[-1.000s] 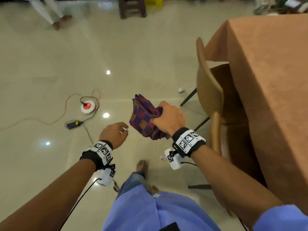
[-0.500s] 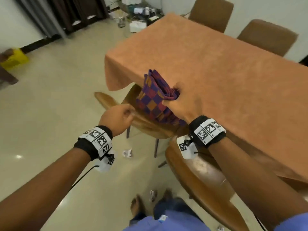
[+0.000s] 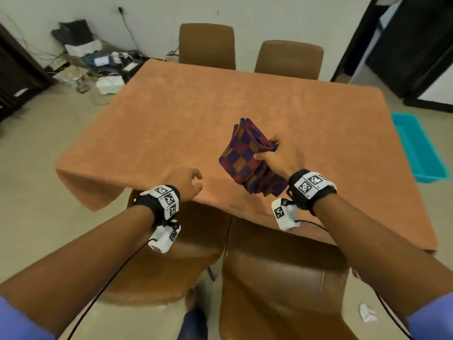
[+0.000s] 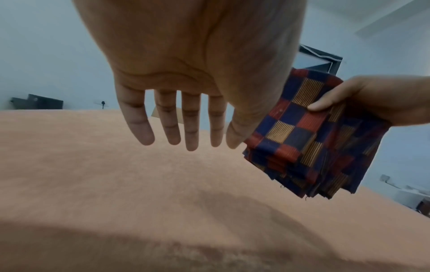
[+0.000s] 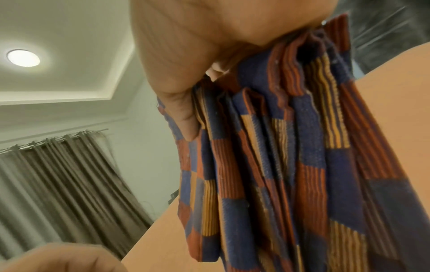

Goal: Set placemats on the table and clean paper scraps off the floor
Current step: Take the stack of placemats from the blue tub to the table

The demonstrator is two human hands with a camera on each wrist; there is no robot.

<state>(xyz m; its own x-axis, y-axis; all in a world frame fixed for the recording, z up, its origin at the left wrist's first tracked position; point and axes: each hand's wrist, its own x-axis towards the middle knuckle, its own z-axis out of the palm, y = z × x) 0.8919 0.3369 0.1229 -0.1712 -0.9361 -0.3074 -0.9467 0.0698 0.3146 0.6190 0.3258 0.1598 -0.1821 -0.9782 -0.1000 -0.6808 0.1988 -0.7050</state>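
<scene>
While the right hand (image 3: 282,159) grips a folded stack of blue, red and orange checked cloth placemats (image 3: 247,158) above the orange-clothed table's (image 3: 171,123) near edge, the left hand (image 3: 185,184) hovers beside, fingers (image 4: 190,128) loosely spread, empty.

Your head view looks down over the counter (image 3: 220,114) from its near edge; both wrist views sit close under your palms, looking across that counter, sharing the placemats (image 4: 309,132).
</scene>
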